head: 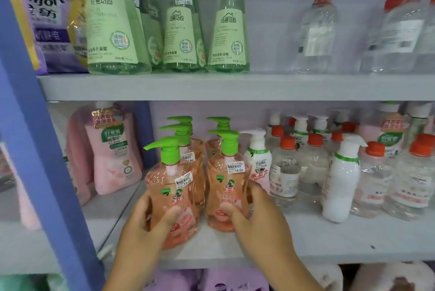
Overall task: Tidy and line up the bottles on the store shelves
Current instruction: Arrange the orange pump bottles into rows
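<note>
Several peach-coloured pump bottles with green pumps stand on the lower shelf (329,239). My left hand (143,222) grips the front left pump bottle (171,187), thumb across its label, and the bottle leans a little to the left. My right hand (251,217) grips the front right pump bottle (226,184), fingers round its right side and thumb on its front. Behind them stand more of the same pump bottles (188,147), partly hidden.
White pump bottles (341,180) and clear red-capped bottles (284,168) crowd the shelf's right. Pink refill pouches (113,154) lean at the left beside a blue upright (35,126). On the upper shelf (211,87) stand green-labelled bottles (179,31) and more clear bottles (315,31).
</note>
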